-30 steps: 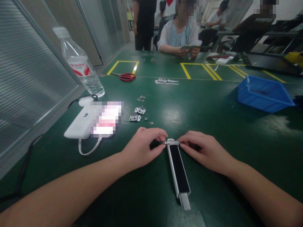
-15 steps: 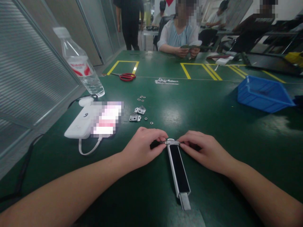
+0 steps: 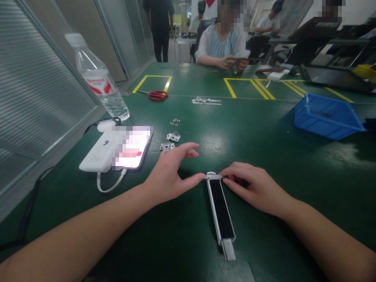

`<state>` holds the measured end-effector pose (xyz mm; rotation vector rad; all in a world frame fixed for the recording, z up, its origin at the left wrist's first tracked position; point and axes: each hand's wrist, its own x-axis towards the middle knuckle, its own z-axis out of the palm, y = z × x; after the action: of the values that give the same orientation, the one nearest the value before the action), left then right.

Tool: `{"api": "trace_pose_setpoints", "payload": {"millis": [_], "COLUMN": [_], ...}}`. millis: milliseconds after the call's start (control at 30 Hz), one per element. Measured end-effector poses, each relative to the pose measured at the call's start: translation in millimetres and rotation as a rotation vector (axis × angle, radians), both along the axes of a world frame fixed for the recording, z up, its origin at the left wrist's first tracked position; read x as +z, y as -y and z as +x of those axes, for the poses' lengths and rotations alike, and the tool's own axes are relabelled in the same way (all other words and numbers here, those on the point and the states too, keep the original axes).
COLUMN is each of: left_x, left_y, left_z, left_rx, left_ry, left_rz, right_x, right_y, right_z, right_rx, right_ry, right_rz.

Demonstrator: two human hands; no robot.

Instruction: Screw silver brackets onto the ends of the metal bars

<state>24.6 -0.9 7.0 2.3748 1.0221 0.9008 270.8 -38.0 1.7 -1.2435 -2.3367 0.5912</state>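
Observation:
A long bar (image 3: 222, 209) with a black face and silver edges lies on the green table in front of me. A small metal fitting (image 3: 213, 177) sits across its far end, and a flat metal tongue (image 3: 228, 250) sticks out at the near end. My right hand (image 3: 249, 184) pinches the right end of the fitting between thumb and fingertips. My left hand (image 3: 173, 174) is open, fingers raised, its thumb tip close to the fitting's left end; whether it touches I cannot tell. Beyond the left hand lie metal brackets (image 3: 174, 136), partly covered by it, and several small nuts or washers (image 3: 176, 124).
At left stand a water bottle (image 3: 98, 78), a white power bank (image 3: 95, 156) and a lit phone (image 3: 132, 149) joined by a cable. Red-handled scissors (image 3: 158, 95), small silver pieces (image 3: 205, 101) and a blue bin (image 3: 326, 117) lie farther off. A person (image 3: 223, 47) sits opposite.
My left hand has let go of the fitting's left end; its fingers have opened and lifted up and left, hiding two small nuts. My right hand has stayed in place.

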Motion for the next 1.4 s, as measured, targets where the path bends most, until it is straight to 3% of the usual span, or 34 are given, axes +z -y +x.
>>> {"api": "trace_pose_setpoints", "payload": {"millis": [233, 433, 867, 1033, 1200, 1400], "left_x": [0.6, -0.2, 0.8, 1.5, 2.1, 5.7], "left_y": [-10.7, -11.3, -10.9, -2.1, 17.4, 30.9], "left_z": [-6.5, -6.3, -3.9, 2.8, 17.3, 25.3], "left_rx": [0.116, 0.087, 0.041, -0.037, -0.120, -0.189], "left_ry": [-0.220, -0.343, -0.402, -0.118, 0.332, 0.488], "left_rz": [0.003, 0.011, 0.046, -0.066, -0.426, -0.681], "right_x": [1.3, 1.1, 3.3, 5.8, 14.0, 16.5], "right_y": [1.2, 1.7, 2.8, 5.2, 16.7, 24.4], "right_z": [0.7, 1.6, 1.3, -1.2, -12.5, -26.7], "right_rx": [-0.003, -0.009, -0.001, -0.042, -0.089, 0.048], "right_ry": [0.005, 0.022, 0.026, -0.073, -0.210, -0.248], "right_rz": [0.014, 0.016, 0.069, 0.256, 0.444, 0.467]}}
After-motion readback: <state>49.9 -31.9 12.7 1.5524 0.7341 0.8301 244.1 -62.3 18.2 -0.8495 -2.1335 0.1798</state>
